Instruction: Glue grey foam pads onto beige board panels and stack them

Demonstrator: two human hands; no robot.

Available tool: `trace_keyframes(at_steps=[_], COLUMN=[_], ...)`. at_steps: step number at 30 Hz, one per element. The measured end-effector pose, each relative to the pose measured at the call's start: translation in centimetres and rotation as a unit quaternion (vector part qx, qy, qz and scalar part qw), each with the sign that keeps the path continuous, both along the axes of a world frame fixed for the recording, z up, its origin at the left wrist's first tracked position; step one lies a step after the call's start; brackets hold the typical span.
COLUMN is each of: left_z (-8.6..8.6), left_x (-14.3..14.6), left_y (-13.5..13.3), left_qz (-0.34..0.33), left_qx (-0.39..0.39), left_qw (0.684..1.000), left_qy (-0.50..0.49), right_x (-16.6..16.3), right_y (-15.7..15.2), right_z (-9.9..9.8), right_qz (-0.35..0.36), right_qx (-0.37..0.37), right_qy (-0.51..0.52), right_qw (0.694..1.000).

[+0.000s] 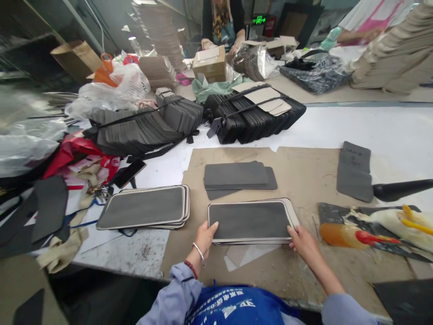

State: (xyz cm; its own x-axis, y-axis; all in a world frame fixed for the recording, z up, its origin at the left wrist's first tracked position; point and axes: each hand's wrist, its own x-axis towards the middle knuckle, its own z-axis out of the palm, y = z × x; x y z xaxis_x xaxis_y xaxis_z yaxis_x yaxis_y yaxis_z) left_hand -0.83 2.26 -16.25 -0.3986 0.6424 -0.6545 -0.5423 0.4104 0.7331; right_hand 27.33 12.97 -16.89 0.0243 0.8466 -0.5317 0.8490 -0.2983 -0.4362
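While the stack of grey panels (250,221) lies on the cardboard sheet (304,171) on the worktop (389,131), its short ends are held, the left hand (204,235) at 9 o'clock and the right hand (302,241) at 3, each grip closed on an edge. So light a hold may let the layers be fanned askew. The fingers beneath are hidden, and the orange object (340,235) cannot be identified.

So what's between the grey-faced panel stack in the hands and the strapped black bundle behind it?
A low pile of plain dark-grey rectangular sheets on brown cardboard, head view.
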Motion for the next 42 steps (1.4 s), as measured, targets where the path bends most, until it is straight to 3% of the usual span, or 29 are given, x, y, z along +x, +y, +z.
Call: trace_keyframes(at_steps=[9, 16, 23, 26, 30, 33, 36, 42], left_z=[-0.8, 0.2, 0.3, -0.2, -0.5, -0.5, -0.4, -0.2], left_x=[0.2, 0.7, 1.9, 2.1, 2.0, 2.0, 2.2, 1.8], left_y=[-0.1, 0.1, 0.0, 0.0, -0.2, -0.2, -0.1, -0.6], left_qz=[0.003, 0.009, 0.013, 0.018, 0.018, 0.012, 0.002, -0.022], left_qx=[-0.022, -0.015, -0.011, -0.021, -0.03, -0.034, -0.036, -0.057], left_qw=[1.0, 0.998, 0.996, 0.996, 0.995, 0.994, 0.993, 0.985], left_qy=[0.017, 0.053, 0.084, 0.088, 0.098, 0.102, 0.11, 0.163], right_x=[-0.2, 0.3, 1.7, 1.0, -1.4, -2.7, -2.8, -2.4], right_y=[-0.2, -0.3, -0.7, -0.7, 0.7, 2.0, 2.6, 2.6], right_z=[-0.4, 0.0, 1.5, 2.3, 1.3, -0.9, -2.9, -3.1], right_qz=[-0.018, 0.0, 0.041, 0.069, 0.255, 0.35, 0.37, 0.384], right_qx=[0.02, 0.038, 0.119, 0.218, 0.387, 0.399, 0.384, 0.39], right_qy=[-0.002, 0.021, -0.052, -0.109, -0.122, -0.105, -0.102, -0.105], right_qw=[1.0, 0.999, 0.991, 0.967, 0.878, 0.841, 0.84, 0.83])
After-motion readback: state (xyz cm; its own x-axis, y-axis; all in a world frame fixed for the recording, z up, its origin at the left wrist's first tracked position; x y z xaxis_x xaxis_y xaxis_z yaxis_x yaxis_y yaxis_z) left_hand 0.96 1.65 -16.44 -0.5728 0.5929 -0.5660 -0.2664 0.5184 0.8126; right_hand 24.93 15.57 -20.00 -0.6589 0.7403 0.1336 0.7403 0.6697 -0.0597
